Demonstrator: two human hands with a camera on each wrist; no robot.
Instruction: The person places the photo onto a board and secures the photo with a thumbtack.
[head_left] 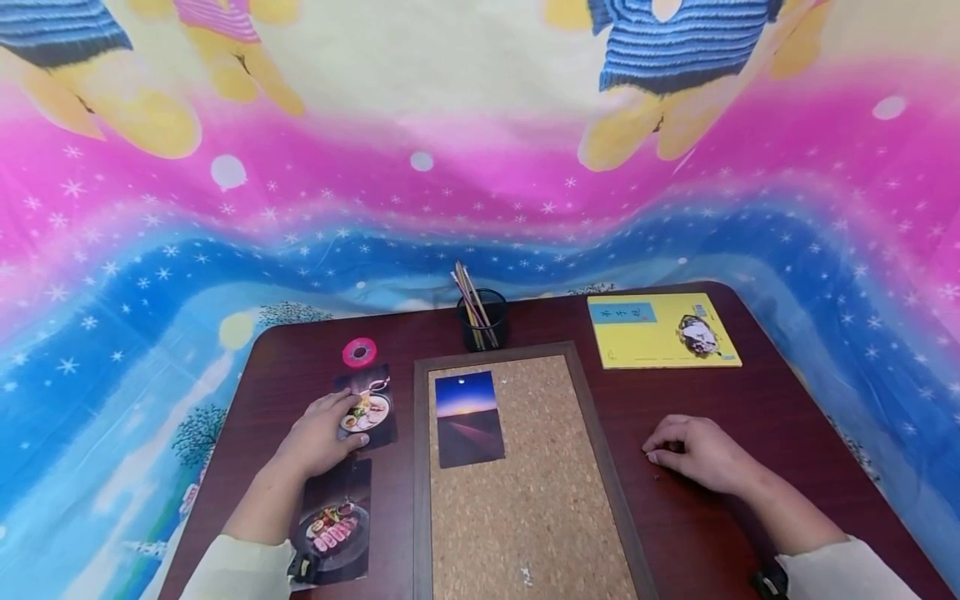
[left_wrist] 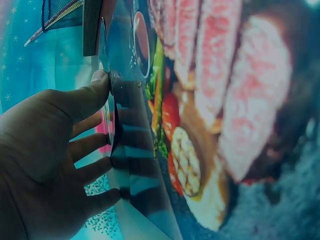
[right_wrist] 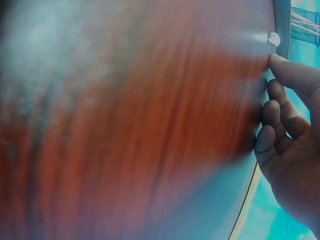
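Observation:
In the head view, my left hand [head_left: 318, 435] rests over a photo card of a bowl of food [head_left: 375, 412], thumb and fingers spread. The left wrist view shows the thumb and fingertips touching this card, seen nearly edge-on. Nearer lies a photo card of sliced meat [head_left: 333, 533], partly under the left wrist. On the right, my right hand [head_left: 701, 450] rests on the table with loosely bent fingers. A small silver round-headed pin [right_wrist: 273, 39] sits just beyond its thumb tip. A cork board [head_left: 547, 500] between the hands bears a sunset photo [head_left: 470, 425] with a pin near its top.
Behind the board stands a black mesh cup [head_left: 482, 325] of pencils. A pink tape roll [head_left: 359, 352] lies at the back left, and a yellow book [head_left: 663, 333] at the back right. Small clear pieces [head_left: 527, 575] lie on the board's near part. A printed cloth hangs around the table.

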